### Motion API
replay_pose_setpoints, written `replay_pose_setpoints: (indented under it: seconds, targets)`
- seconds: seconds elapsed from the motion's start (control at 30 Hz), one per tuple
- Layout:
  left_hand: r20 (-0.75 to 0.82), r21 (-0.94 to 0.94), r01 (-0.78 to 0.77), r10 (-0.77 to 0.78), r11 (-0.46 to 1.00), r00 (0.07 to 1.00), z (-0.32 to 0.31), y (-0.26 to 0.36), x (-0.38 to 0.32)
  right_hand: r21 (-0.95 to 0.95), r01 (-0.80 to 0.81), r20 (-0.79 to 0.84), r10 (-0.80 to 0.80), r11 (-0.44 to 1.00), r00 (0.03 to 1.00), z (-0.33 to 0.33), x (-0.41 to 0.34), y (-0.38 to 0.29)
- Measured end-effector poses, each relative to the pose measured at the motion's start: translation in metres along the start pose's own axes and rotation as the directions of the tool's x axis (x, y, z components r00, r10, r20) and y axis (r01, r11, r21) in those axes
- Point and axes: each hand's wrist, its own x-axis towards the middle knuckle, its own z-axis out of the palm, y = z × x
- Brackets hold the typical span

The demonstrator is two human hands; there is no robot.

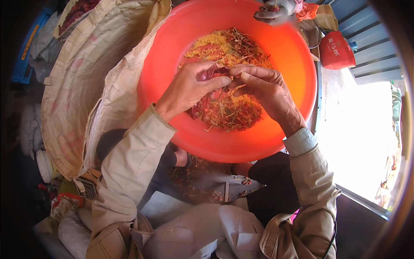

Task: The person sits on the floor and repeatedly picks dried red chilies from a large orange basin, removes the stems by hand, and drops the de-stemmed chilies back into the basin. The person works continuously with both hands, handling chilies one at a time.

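My left hand holds several dried red chili peppers over a large red plastic basin. At the peppers' right end, the fingertips of my right hand meet the left hand's thumb and fingers. Whether the right fingers grip a pepper is hidden. Below both hands, yellow seeds lie on the basin floor. Dry stems and red pepper scraps are heaped at its near side, and more stems lie at the far side.
At the basin's far right rim, another person's gloved hand holds a chili pepper. A wide woven sack gapes on the left. A red bag bearing writing stands right. Scraps litter the floor. A calculator lies lower left.
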Motion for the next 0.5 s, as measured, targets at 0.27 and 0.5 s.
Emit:
replay_pose_setpoints:
  seconds: [0.27, 0.5]
  targets:
    - [-0.061, -0.258, 0.014, -0.031, 0.966, 0.998, 0.003, -0.002, -0.002, 0.164, 0.121, -0.154, -0.095, 0.979, 0.983, -0.008, 0.005, 0.001]
    - [-0.158, -0.313, -0.052, 0.002, 0.948, 0.988, 0.006, -0.002, -0.001, 0.298, 0.212, -0.219, -0.15, 0.931, 0.964, -0.012, 0.004, 0.001]
